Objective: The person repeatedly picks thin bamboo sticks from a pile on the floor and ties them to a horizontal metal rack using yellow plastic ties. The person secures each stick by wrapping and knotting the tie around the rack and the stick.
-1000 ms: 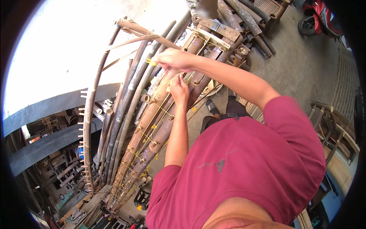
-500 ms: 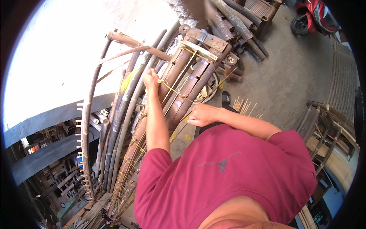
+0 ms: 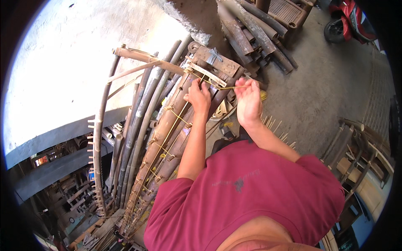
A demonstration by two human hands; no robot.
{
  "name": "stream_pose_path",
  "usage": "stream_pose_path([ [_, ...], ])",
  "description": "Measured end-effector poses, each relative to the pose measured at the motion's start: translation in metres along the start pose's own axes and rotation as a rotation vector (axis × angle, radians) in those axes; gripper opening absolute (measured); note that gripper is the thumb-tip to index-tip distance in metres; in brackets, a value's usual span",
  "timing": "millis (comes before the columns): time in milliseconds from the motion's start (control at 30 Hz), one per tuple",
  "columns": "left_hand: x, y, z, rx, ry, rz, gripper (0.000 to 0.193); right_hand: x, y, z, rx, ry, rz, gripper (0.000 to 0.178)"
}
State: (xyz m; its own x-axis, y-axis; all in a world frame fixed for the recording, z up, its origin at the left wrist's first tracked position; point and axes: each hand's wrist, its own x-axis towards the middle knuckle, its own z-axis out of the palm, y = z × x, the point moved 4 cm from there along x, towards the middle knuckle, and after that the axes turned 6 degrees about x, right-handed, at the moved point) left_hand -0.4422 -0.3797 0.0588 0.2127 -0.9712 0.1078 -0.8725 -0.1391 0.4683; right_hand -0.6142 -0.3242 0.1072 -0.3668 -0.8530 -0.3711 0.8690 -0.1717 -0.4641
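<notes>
Two long brown bamboo poles (image 3: 167, 121) lie side by side, joined by yellow cord ties (image 3: 180, 115) and small pegs along their length. A wooden block (image 3: 217, 60) bound with a pale blue strip caps their far end, with a light cross strip (image 3: 208, 75) just below it. My left hand (image 3: 198, 98) rests over the poles below that strip, fingers bent close together; what lies between the fingertips is hidden. To the right of the poles' end, my right hand (image 3: 250, 102) pinches a yellow cord (image 3: 228, 88), drawn out from the cross strip.
Left of the poles lean dark bamboo lengths (image 3: 144, 98) and a curved, pegged bamboo frame (image 3: 98, 138). Thick bamboo tubes (image 3: 255, 31) are heaped beyond the far end. A red motorbike (image 3: 354, 21) stands far right on the concrete floor (image 3: 310, 88). Thin sticks (image 3: 274, 125) lie near my right forearm.
Both hands have moved to the poles' far end, the left to the right and the right upward. The right hand now pulls the yellow cord out beside the cross strip.
</notes>
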Motion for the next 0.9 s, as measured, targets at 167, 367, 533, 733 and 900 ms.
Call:
stream_pose_path([
  [167, -0.004, 0.007, -0.001, 0.159, 0.176, 0.008, 0.016, -0.051, 0.077, 0.107, -0.211, -0.776, 0.045, 0.023],
  [367, 0.004, -0.005, 0.000, -0.055, 0.049, 0.021, 0.021, 0.086, 0.155, 0.150, -1.904, -1.506, -0.360, 0.045],
  [533, 0.004, 0.001, 0.002, -0.059, 0.090, 0.018, 0.020, 0.106, 0.124, 0.158, -1.346, -1.562, 0.347, 0.060],
  [733, 0.003, -0.007, 0.006, -0.032, 0.119, -0.036, 0.015, 0.039, 0.016, 0.006, -1.495, -1.854, 0.236, 0.043],
  [900, 0.044, 0.012, -0.032, -0.607, -0.034, -0.130, 0.024, 0.026, 0.045, -0.025, -1.361, -1.475, 0.320, 0.044],
])
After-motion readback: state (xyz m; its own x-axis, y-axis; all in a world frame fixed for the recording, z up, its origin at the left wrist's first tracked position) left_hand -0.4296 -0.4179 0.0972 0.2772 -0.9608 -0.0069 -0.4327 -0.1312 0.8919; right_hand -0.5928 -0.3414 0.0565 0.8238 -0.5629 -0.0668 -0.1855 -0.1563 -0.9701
